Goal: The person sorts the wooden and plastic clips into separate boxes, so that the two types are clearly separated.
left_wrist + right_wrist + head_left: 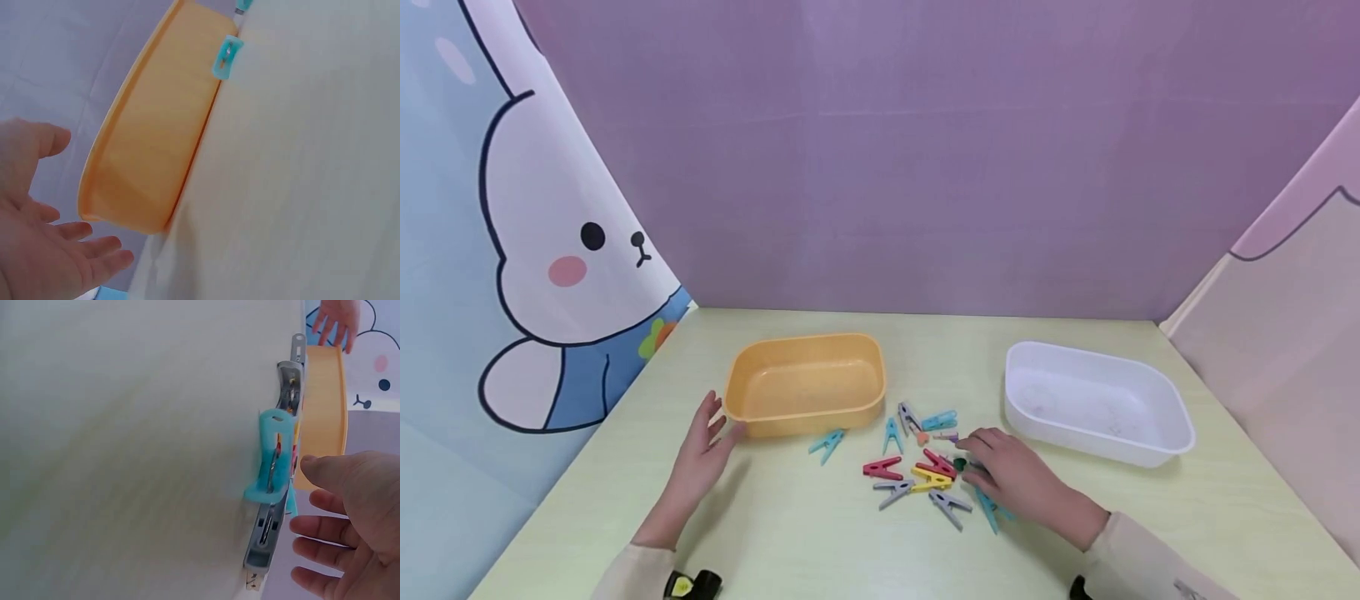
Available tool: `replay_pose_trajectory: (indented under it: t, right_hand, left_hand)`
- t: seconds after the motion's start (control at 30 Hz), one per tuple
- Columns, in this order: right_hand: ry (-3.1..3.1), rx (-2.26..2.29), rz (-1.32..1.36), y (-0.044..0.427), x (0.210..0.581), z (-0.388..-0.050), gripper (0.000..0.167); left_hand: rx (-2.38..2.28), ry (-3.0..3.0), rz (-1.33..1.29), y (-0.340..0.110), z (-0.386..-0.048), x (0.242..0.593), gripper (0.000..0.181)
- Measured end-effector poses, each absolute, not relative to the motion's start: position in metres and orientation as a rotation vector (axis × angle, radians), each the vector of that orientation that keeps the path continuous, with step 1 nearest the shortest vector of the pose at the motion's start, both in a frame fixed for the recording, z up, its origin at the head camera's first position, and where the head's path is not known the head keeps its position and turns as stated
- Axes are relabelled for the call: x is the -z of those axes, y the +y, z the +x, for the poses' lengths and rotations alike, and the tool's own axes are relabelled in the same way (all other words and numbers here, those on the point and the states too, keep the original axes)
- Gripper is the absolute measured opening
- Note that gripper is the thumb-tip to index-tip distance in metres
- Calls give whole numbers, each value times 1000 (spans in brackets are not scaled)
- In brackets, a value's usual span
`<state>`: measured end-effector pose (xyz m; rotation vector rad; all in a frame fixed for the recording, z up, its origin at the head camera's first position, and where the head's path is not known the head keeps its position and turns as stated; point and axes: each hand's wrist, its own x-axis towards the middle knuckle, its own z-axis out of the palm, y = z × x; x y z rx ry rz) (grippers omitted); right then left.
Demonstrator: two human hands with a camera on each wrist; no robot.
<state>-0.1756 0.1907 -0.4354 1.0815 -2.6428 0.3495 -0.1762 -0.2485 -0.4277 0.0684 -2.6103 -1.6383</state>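
My left hand (700, 454), fingers spread, is beside the left end of an orange plastic basin (808, 423). In the left wrist view a gap shows between that hand and the basin wall. My right hand (1018, 475) hovers over the right side of a loose group of clothespins, thumb apart from the bent fingers. Between them nothing shows in the right wrist view. Nearest to it are a blue clothespin (275, 453) and a grey clothespin (262, 534). The group also has red clothespins (882, 468), a yellow clothespin (931, 481) and grey clothespins (950, 507). The right hand partly covers some pieces.
A white plastic basin (1101, 440) stands at the right of the pale wooden table (805, 533). One blue clothespin (828, 446) lies just in front of the orange basin. A purple cloth (925, 167) hangs behind, with printed panels at both sides.
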Motion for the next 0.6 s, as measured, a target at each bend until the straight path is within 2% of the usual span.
replay_pose_trajectory:
  t: [0.2,0.6]
  right_hand:
    - [-2748,-478,1117,187,431,-180,33]
    - [-2907,-792,1085,181,433,-198,21]
  left_hand:
    - [1844,-2527,136,-247,-180,429,76]
    - [1882,-2496,235,-246,-183,435,72]
